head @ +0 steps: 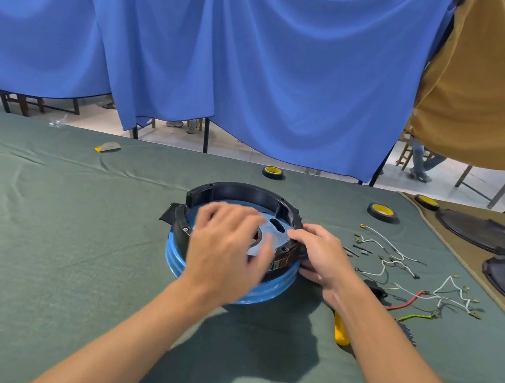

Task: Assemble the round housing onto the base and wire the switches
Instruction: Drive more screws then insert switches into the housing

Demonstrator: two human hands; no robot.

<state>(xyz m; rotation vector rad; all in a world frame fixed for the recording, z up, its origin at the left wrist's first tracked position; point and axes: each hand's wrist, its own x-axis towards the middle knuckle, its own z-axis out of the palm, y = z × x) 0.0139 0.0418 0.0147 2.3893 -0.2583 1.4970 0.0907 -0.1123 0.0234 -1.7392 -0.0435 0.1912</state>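
Observation:
A black round housing sits on a blue round base in the middle of the green-covered table. Inside the ring a pale blue plate with slots shows. My left hand hovers blurred over the housing's near side with fingers spread, holding nothing that I can see. My right hand grips the housing's right rim, thumb on top and fingers down its outer wall. Loose white, red and green-yellow wires with terminals lie to the right of the housing.
Two tape rolls lie behind the housing, a third on the tan cloth beside dark round covers. A yellow-handled tool lies under my right forearm. A small grey-yellow item lies far left. Blue curtain behind.

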